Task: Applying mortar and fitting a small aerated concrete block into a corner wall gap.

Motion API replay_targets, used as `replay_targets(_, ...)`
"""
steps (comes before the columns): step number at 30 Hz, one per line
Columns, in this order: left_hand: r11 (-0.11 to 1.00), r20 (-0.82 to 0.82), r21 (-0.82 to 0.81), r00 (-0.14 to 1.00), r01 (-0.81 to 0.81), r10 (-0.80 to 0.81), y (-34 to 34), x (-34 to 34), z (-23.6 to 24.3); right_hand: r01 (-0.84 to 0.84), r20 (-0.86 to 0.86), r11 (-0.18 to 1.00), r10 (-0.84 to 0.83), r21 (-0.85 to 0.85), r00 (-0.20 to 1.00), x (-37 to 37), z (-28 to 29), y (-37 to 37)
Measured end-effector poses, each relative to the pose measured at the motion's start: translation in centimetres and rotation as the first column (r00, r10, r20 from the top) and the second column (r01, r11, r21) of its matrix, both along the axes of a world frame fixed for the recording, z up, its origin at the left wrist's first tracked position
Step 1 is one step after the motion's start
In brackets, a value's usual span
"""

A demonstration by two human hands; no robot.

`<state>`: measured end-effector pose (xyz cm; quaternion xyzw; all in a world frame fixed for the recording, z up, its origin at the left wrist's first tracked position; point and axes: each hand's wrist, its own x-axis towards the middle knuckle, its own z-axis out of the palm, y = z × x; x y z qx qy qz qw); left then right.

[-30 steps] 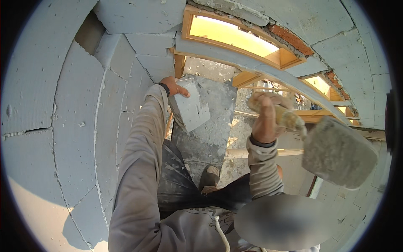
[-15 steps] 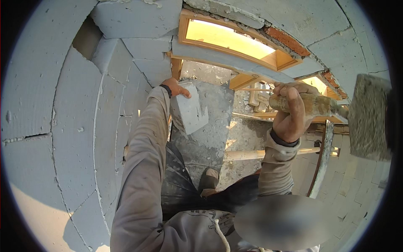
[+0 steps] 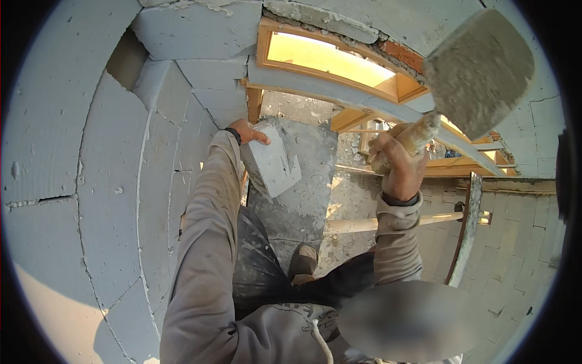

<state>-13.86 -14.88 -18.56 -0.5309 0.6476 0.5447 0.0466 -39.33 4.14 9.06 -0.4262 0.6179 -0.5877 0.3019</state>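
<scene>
Two bare hands are at work, and each one has something in its hold. The fingers of the right hand are closed around the thick, mortar-stained handle of a trowel, and its wide grey blade is lifted to the upper right, in the air. The left hand grips the upper end of a pale block piece; the thumb lies on this end, while the other fingers are mostly hidden, so I cannot tell their exact position. The block piece is tilted, with one ragged edge on the right, and it is seen over a grey, dusty slab; whether it rests fully there, I cannot tell. Dark bands sit at both wrists, below them long beige sleeves. To the left rises a wall of large grey blocks. Beyond the hands there is a wooden window frame with yellow light inside, and beside it a red brick. Lower down, one shoe stands near a wooden pole.
</scene>
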Motion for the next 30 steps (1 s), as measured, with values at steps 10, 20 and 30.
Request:
replay_targets(10, 0.997, -0.012, -0.051, 0.998, 0.059, -0.060, -0.1, -2.4, -1.0, -0.021, -0.151, 0.456, 0.337, 0.890, 0.929, -0.8, -25.7, 13.6)
replay_targets(20, 0.997, 0.071, -0.039, 0.995, 0.071, -0.068, 0.4, -2.7, 3.8, 0.114, 0.163, 0.891, -0.046, -0.439, 0.986, 0.2, -0.6, -0.8)
replay_targets(30, 0.999, -0.063, -0.043, 0.998, 0.028, -0.031, 0.0, -1.0, -0.1, 0.043, -0.254, 0.786, 0.146, 0.617, 0.956, -2.5, -15.0, 7.3)
